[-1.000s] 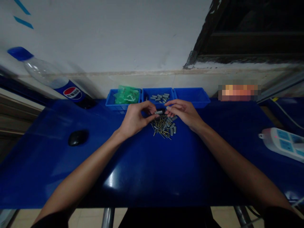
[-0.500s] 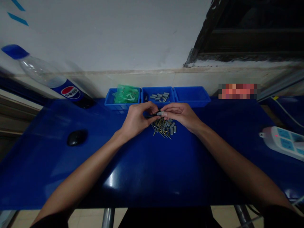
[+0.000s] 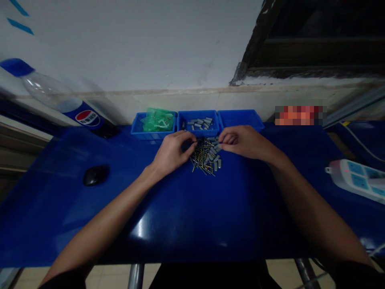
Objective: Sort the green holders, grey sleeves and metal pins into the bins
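My left hand (image 3: 174, 150) is closed in a pinch at the left side of a small pile. A thin dark piece (image 3: 196, 141) shows at its fingertips, too small to name surely. My right hand (image 3: 245, 141) has its fingers curled together at the pile's right edge. A grey metal cylinder (image 3: 217, 147) touches its thumb and finger tips; whether it is gripped is hard to make out. Between the hands lie long thin gold and silver screw-like rods (image 3: 202, 160) and several short grey cylinders (image 3: 215, 164) on the blue table (image 3: 186, 216).
Behind the pile, three joined blue bins stand by the wall: the left bin (image 3: 138, 127) with a green bag (image 3: 159, 119), the middle with grey cylinders (image 3: 201, 122), the right bin (image 3: 240, 117). A cola bottle (image 3: 87, 116) and black mouse (image 3: 94, 175) are left, a power strip (image 3: 357, 176) right.
My hands were together with a grey cylinder between their fingertips. Now the right hand has drawn away to the right, down to the pile's edge; the left hand stays nearly in place.
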A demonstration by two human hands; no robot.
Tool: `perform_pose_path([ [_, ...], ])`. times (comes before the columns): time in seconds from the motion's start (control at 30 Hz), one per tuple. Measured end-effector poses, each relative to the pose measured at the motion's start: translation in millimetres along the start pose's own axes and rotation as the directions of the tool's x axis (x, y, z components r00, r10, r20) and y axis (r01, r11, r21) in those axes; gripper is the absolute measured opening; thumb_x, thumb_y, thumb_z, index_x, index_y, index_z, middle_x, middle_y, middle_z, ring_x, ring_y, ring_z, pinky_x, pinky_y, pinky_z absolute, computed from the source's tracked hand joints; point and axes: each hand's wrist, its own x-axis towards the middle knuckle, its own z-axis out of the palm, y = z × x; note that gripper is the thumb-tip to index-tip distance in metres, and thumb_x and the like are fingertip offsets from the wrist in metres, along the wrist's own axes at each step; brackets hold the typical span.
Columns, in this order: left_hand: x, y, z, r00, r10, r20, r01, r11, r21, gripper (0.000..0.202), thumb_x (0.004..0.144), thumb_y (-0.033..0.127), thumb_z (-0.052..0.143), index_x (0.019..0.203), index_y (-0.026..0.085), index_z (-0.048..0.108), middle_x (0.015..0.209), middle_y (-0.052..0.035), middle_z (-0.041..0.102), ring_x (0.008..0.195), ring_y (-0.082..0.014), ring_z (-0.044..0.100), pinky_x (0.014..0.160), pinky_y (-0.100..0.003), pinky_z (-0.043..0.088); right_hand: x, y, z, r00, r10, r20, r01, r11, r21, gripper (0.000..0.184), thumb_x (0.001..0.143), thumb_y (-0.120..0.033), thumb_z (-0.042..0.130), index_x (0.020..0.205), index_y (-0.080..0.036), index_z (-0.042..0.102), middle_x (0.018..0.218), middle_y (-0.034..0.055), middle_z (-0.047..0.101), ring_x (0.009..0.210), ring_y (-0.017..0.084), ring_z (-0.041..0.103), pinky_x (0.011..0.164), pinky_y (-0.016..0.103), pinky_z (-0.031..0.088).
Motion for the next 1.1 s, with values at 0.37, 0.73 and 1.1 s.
perform_pose_path([
  [0.37,-1.2,2.9,3.6,0.993,0.035,0.112,-0.028,0.998,-0.057,0.018,0.1,0.024,0.058,0.103,0.016,0.074,0.103,-0.0083,0.076,0.087,-0.0181,0.071,0.083,-0.033,0.057,-7.1,-11.7,8.4,0.917,0.228,0.328,-0.119,0.939,-0.322,0.02,0.069,-0.029,0.081,0.077,-0.021,0.065,0.073,0.0022,0.076,0.07,0.022,0.072,0.063,0.031,0.045],
  [0.73,0.2,7.8,-2.1,0.994,0.049,0.096,-0.043,0.997,-0.065,0.018,0.099,0.022,0.06,0.104,0.014,0.075,0.104,-0.0095,0.077,0.087,-0.0186,0.072,0.082,-0.032,0.058,-5.2,-5.9,-0.4,0.936,0.259,0.237,-0.169,0.924,-0.342,0.021,0.064,-0.027,0.078,0.082,-0.021,0.068,0.074,0.0024,0.076,0.069,0.023,0.072,0.062,0.033,0.047],
  [1.1,-0.1,15.4,1.6,0.992,0.007,0.126,0.026,0.966,-0.257,0.029,0.096,0.028,0.071,0.122,0.015,0.076,0.116,-0.0086,0.081,0.094,-0.0187,0.078,0.091,-0.031,0.062,3.5,-12.5,-0.8,0.966,0.1,0.237,-0.161,0.954,0.253,0.016,0.068,-0.027,0.082,0.082,-0.021,0.076,0.073,0.0023,0.077,0.071,0.02,0.074,0.069,0.033,0.057],
])
